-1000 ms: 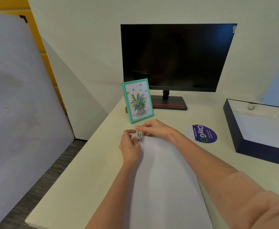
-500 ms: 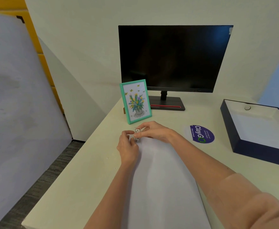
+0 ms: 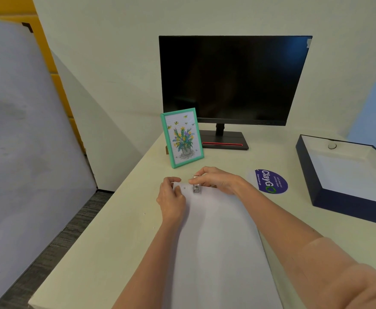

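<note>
Clip (image 3: 196,188) half hidden between pinching right-hand fingers (image 3: 201,178); left-hand fingers (image 3: 171,179) curled round paper (image 3: 216,230) corner.

The scene is taken in by a single wide-angle camera worn on the head, set above the near edge of the desk (image 3: 120,230) and turned forward and down. Both forearms are seen entering from the bottom border, and the left hand (image 3: 171,197) and right hand (image 3: 218,179) are caught at arm's length, just below mid-frame, where the small clip (image 3: 196,188) and the far end of the white sheet (image 3: 216,241) are found. The monitor (image 3: 233,79) is faced almost head-on across the desk. The floor (image 3: 55,246) is included at the left, and the navy box (image 3: 329,197) is cut off by the right border.
</note>
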A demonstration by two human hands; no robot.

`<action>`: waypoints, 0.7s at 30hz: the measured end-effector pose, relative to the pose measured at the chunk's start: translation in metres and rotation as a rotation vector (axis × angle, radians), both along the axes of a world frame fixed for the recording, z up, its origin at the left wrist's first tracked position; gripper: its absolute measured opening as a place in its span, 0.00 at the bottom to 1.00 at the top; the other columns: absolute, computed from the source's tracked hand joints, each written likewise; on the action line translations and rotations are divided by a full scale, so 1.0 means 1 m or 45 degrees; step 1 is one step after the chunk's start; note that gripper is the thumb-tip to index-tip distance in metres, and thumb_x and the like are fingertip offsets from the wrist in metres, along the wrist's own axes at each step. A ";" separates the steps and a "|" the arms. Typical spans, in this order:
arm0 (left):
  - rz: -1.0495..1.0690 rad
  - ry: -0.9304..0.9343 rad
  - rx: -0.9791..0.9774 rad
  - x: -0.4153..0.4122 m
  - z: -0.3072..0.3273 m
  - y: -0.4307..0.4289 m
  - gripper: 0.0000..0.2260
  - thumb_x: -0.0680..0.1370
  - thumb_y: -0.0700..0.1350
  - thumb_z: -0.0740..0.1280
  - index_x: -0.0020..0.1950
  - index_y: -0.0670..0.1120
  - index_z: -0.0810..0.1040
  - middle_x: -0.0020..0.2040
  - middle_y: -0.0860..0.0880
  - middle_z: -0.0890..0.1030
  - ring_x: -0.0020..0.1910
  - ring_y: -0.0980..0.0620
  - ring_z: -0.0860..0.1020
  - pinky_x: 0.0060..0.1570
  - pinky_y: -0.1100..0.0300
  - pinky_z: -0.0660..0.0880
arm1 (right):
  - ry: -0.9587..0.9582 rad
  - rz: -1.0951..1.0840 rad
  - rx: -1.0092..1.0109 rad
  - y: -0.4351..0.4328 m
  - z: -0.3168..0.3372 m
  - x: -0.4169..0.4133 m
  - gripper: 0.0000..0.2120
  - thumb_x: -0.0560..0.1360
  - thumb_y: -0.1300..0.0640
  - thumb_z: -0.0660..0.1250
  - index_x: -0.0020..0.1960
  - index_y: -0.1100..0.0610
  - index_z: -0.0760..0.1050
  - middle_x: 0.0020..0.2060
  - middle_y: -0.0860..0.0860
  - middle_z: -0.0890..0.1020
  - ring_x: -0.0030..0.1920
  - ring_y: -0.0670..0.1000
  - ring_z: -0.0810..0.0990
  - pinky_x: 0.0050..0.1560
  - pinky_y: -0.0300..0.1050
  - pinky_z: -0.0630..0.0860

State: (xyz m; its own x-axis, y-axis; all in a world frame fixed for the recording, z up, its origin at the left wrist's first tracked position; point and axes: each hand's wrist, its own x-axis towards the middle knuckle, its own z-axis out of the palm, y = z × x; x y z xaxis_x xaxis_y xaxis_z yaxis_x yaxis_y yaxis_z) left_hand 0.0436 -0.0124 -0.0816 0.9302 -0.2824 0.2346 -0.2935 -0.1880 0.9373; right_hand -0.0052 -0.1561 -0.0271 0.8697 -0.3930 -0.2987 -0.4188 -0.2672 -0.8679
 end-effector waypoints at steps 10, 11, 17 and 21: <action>0.005 0.038 0.002 -0.001 0.002 0.000 0.12 0.77 0.33 0.57 0.54 0.46 0.74 0.55 0.46 0.78 0.57 0.46 0.73 0.62 0.45 0.68 | 0.077 -0.017 0.039 -0.027 0.001 -0.026 0.19 0.69 0.51 0.75 0.55 0.55 0.73 0.52 0.51 0.77 0.53 0.50 0.74 0.61 0.45 0.69; 0.005 0.036 0.000 -0.001 0.001 0.001 0.12 0.77 0.33 0.57 0.54 0.46 0.74 0.55 0.46 0.78 0.57 0.45 0.73 0.62 0.44 0.68 | 0.076 -0.018 0.050 -0.027 0.003 -0.027 0.19 0.69 0.52 0.75 0.56 0.55 0.73 0.52 0.52 0.77 0.52 0.50 0.74 0.59 0.44 0.69; 0.002 0.031 0.002 -0.001 0.001 0.000 0.12 0.76 0.33 0.57 0.54 0.47 0.74 0.55 0.46 0.78 0.57 0.45 0.73 0.62 0.44 0.68 | 0.100 -0.025 0.093 -0.029 0.005 -0.030 0.21 0.69 0.53 0.75 0.57 0.57 0.72 0.52 0.54 0.77 0.51 0.52 0.75 0.55 0.45 0.72; 0.001 0.041 -0.003 0.000 0.001 0.000 0.12 0.76 0.34 0.57 0.53 0.47 0.74 0.53 0.43 0.78 0.56 0.42 0.74 0.61 0.43 0.69 | 0.067 -0.050 0.129 -0.031 0.001 -0.028 0.21 0.67 0.52 0.76 0.56 0.56 0.74 0.57 0.56 0.79 0.58 0.53 0.77 0.62 0.47 0.73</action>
